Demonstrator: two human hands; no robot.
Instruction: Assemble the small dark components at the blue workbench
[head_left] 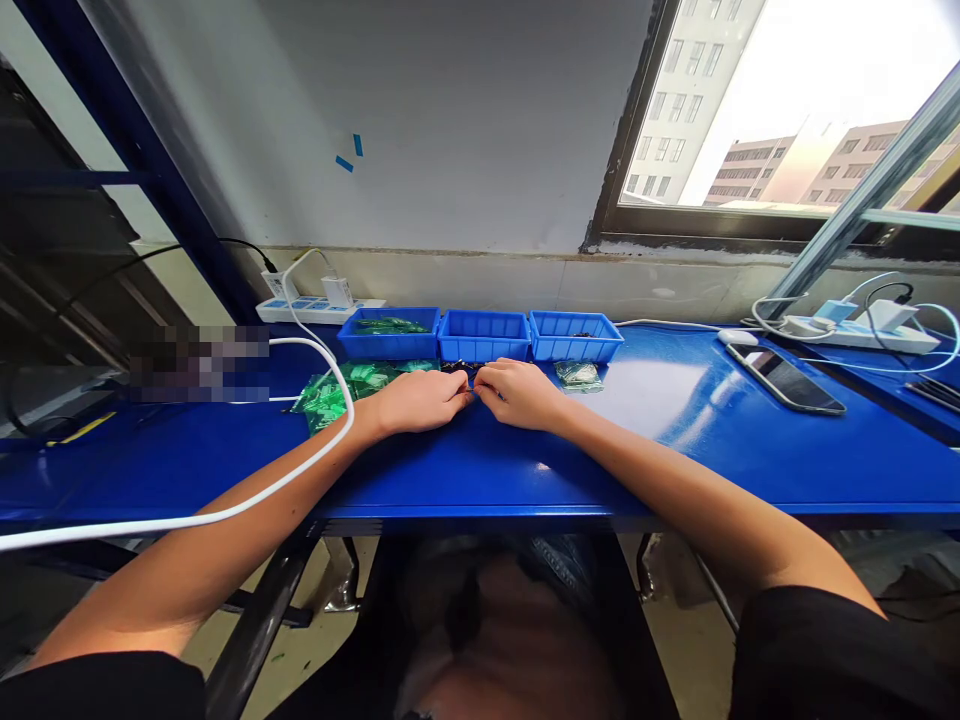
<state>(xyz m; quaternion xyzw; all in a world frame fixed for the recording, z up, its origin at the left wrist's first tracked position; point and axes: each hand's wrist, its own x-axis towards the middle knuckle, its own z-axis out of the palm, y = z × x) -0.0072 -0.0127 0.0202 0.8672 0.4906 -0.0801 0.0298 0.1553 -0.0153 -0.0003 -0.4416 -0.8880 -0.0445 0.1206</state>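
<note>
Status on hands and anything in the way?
Left hand and right hand close together; anything pinched too small to tell. Three blue bins beyond. White cable crosses in front of left forearm.

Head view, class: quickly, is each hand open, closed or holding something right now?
Left hand: closed in a pinch; anything held is too small to tell.
Right hand: closed too; whether it holds anything cannot be told.

A white cable [154, 525] crosses the left forearm [270, 515] (perhaps above it); rightward tabletop [652, 440] lies open.
</note>
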